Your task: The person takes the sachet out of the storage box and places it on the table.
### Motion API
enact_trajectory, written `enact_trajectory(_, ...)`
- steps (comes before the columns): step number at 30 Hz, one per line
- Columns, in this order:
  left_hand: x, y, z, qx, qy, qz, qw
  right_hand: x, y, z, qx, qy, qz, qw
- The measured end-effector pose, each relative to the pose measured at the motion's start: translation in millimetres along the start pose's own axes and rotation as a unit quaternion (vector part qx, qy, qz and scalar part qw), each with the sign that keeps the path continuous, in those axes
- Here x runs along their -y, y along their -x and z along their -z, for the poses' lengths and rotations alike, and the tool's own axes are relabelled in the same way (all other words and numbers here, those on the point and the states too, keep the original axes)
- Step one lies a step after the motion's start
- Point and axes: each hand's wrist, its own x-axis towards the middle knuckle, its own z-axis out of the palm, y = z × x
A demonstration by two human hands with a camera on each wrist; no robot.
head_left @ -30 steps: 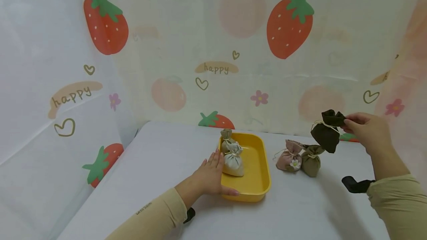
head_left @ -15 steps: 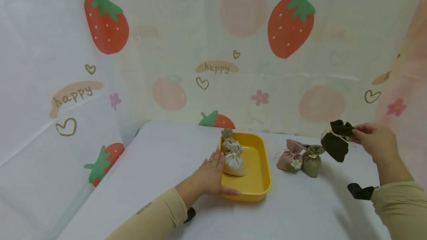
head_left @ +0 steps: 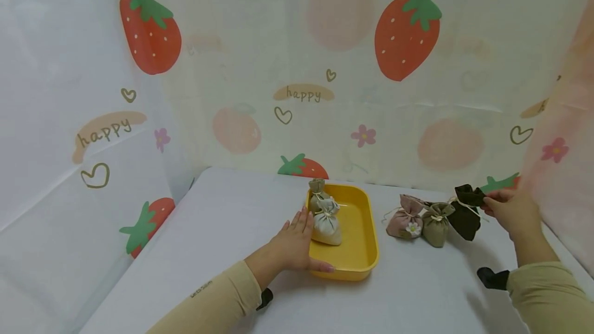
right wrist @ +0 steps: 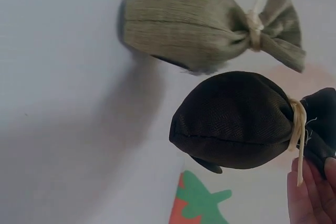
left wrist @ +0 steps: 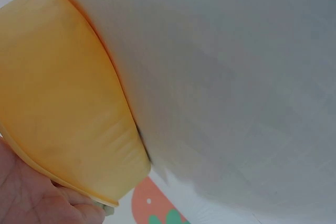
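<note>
By its gathered top, a black drawstring pouch (head_left: pixel 464 219) is pinched between the thumb and fingers of my right hand (head_left: pixel 516 214). It hangs tilted, close to the right of an olive pouch (head_left: pixel 436 227); the right wrist view shows the black pouch (right wrist: pixel 233 121) tied with a pale cord. A pink pouch (head_left: pixel 405 220) with a white flower stands left of the olive one. My left hand (head_left: pixel 292 244) rests with straight fingers along the left side of a yellow tray (head_left: pixel 359 259), thumb at its front. Inside the tray, a white pouch (head_left: pixel 327 228) sits before another olive pouch (head_left: pixel 317 188).
A white-covered table (head_left: pixel 232 210) bears everything. Behind it hangs a printed curtain (head_left: pixel 297 45) with strawberries, and a pinkish sheet (head_left: pixel 568 179) borders the right side.
My right hand has lowered the black pouch, first shifting right, then slightly back left, to beside the olive pouch. My left hand and the tray stay in place.
</note>
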Motion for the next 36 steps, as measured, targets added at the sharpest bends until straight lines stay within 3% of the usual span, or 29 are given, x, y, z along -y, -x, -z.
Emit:
enact_trajectory(7, 0.6, -1.7, -1.4, 0.002, 0.0, -0.001, 1.0, -8, 4.3, -15, -0.004, -0.011, 0.021, 0.9997)
enact_trajectory(15, 1.5, -2.5, -2.6, 0.004, -0.001, -0.002, 1.0, -15, 8.8, -23, 0.039, -0.013, -0.009, 0.9991)
enact_trajectory(25, 2.3, -2.6, -3.7, -0.003, -0.002, -0.002, 1.0, -15, 8.3, -17, 0.053, 0.014, -0.036, 0.9978)
enact_trajectory(33, 1.1, -1.8, -1.8, 0.002, 0.006, -0.001, 1.0, -17, 8.3, -10, 0.032, 0.015, -0.057, 0.9978)
enact_trajectory(36, 1.0, -2.1, -1.7, 0.004, 0.005, -0.001, 1.0, -18, 7.8, -7, 0.027, -0.007, -0.049, 0.9984)
